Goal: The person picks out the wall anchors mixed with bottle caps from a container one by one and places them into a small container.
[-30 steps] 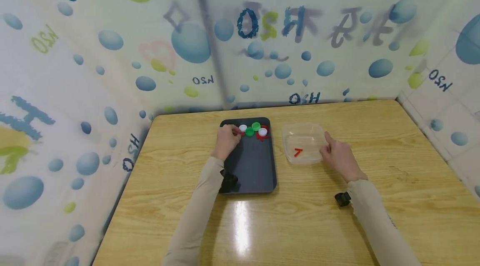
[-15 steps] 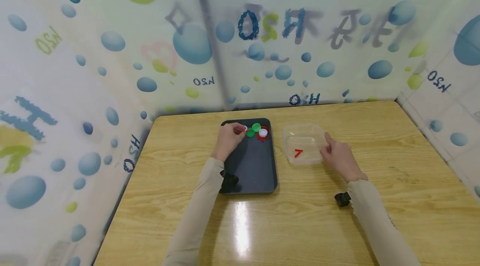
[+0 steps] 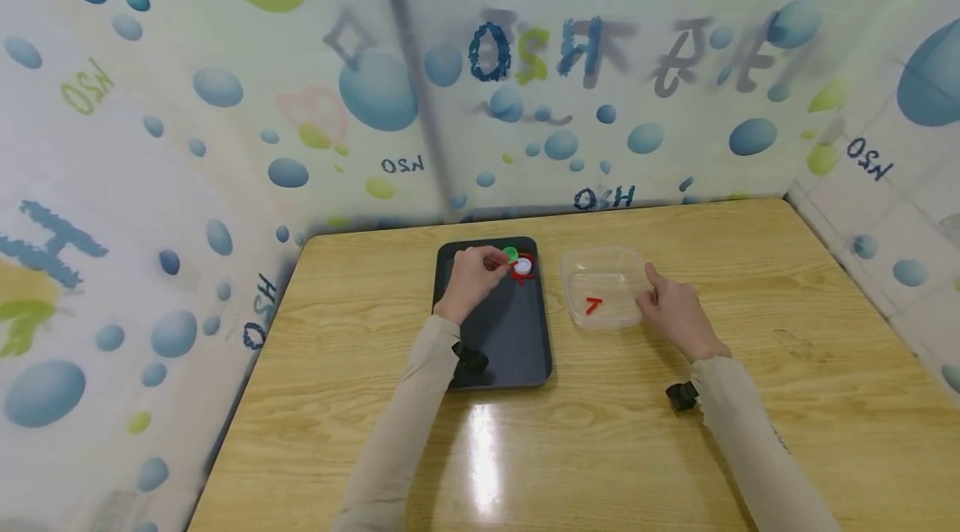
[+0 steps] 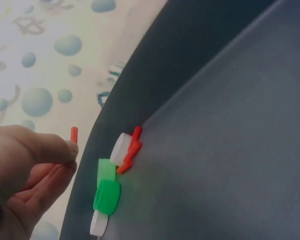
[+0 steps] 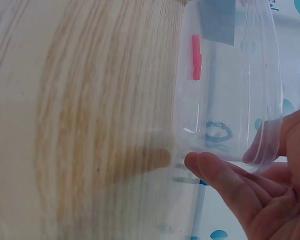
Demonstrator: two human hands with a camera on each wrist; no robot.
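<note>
My left hand (image 3: pixel 472 275) is over the far part of a dark grey tray (image 3: pixel 501 340). In the left wrist view, thumb and fingertips pinch a short red stick (image 4: pixel 74 135), held above the tray. Below it, along the tray's far end, lie a green bottle cap (image 4: pixel 107 197), a lighter green cap (image 4: pixel 106 170), a white cap (image 4: pixel 121 149), another white cap (image 4: pixel 99 223) and several red sticks (image 4: pixel 133 150). My right hand (image 3: pixel 678 317) grips the right side of a clear plastic container (image 3: pixel 618 294). Two red sticks (image 5: pixel 196 57) lie inside it.
Tray and container stand side by side on a wooden table (image 3: pixel 600 432), with a narrow gap between them. Behind the table's far edge hangs a patterned curtain (image 3: pixel 465 132). Black wrist cameras sit under both sleeves.
My left hand has moved right across the tray's far end with the red stick, now covering some of the caps in the head view. The right hand stays on the container.
</note>
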